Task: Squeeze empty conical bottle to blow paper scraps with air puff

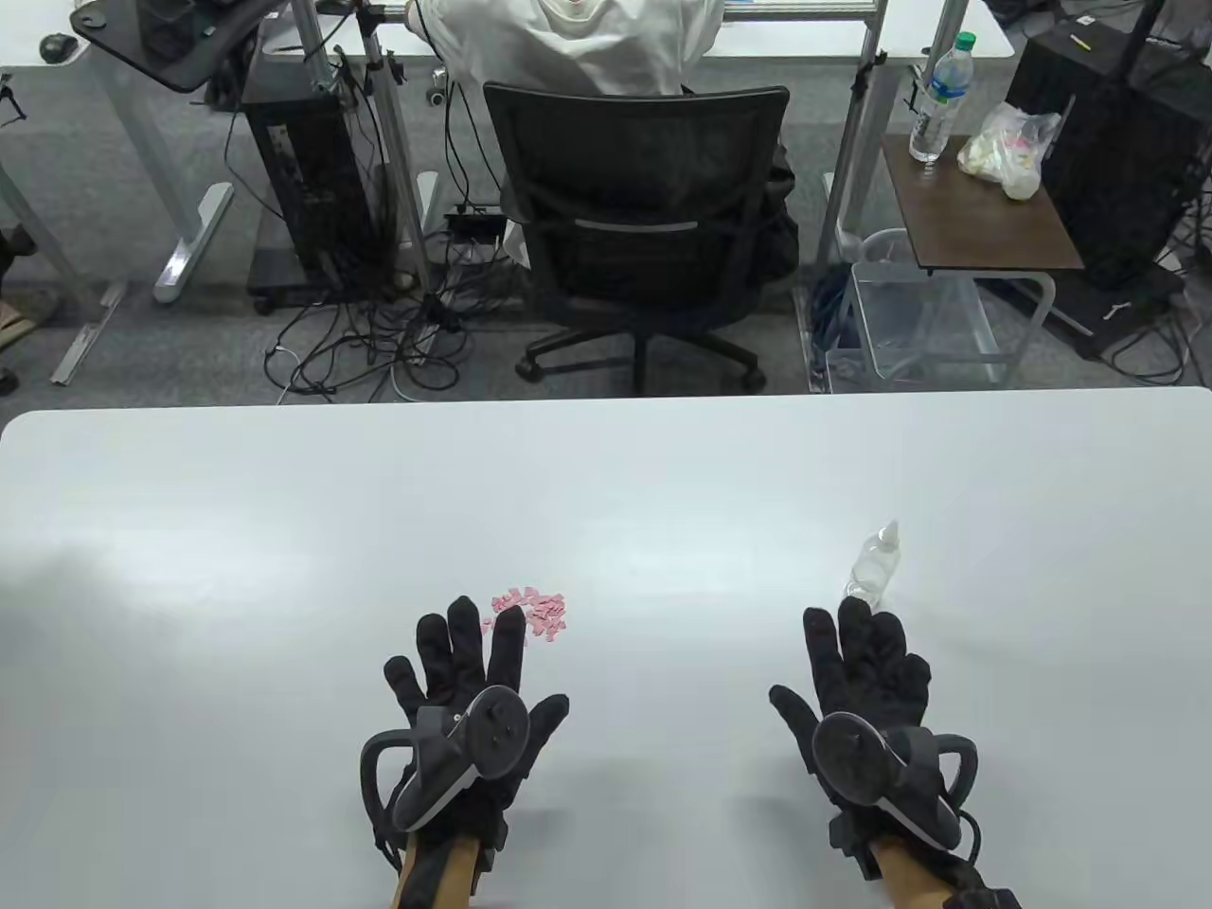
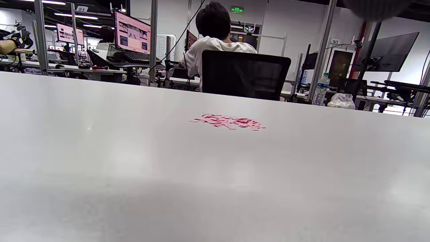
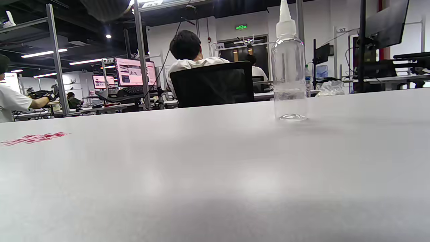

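A clear empty bottle (image 1: 875,564) with a white conical nozzle stands upright on the white table (image 1: 606,492), right of centre; it also shows in the right wrist view (image 3: 289,70). A small heap of pink paper scraps (image 1: 535,610) lies left of centre; it shows in the left wrist view (image 2: 229,121) and at the left edge of the right wrist view (image 3: 33,137). My left hand (image 1: 464,682) lies flat with fingers spread, its fingertips just short of the scraps. My right hand (image 1: 866,686) lies flat and open, its fingertips just short of the bottle. Neither hand holds anything.
Beyond the table's far edge (image 1: 606,402) a person sits in a black office chair (image 1: 644,237). A small side table (image 1: 980,204) with a water bottle and a bag stands at the back right.
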A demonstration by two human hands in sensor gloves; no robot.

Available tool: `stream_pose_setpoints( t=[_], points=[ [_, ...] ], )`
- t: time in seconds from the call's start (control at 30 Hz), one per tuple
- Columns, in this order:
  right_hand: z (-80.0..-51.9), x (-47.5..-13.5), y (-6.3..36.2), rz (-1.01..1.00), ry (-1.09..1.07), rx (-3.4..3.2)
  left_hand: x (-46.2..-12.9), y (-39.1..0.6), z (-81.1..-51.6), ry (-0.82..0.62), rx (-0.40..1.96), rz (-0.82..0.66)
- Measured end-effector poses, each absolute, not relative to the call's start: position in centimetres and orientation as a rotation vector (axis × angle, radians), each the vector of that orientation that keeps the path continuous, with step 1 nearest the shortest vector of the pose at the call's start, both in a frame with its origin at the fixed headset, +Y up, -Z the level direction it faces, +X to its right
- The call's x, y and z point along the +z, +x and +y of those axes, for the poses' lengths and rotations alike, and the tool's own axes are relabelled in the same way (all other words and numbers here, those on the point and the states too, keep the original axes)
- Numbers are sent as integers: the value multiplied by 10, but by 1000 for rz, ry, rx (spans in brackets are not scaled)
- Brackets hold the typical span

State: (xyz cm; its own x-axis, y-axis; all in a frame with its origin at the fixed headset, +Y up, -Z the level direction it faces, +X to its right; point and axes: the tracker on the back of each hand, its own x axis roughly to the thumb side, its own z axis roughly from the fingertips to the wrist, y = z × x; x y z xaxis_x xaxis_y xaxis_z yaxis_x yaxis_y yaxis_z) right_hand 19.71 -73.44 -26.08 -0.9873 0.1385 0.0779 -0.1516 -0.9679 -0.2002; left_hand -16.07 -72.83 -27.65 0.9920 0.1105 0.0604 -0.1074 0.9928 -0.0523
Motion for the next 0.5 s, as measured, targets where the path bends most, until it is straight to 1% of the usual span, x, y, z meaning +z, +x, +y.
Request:
stream_pose_setpoints(
  t=[0.23, 0.5],
  points=[
    [-736, -263, 199, -291, 93, 2951, -275, -151, -727, -36, 84, -92],
    [-737, -264, 191, -292, 167, 2960, -279, -156, -732, -66, 93, -82]
  ],
)
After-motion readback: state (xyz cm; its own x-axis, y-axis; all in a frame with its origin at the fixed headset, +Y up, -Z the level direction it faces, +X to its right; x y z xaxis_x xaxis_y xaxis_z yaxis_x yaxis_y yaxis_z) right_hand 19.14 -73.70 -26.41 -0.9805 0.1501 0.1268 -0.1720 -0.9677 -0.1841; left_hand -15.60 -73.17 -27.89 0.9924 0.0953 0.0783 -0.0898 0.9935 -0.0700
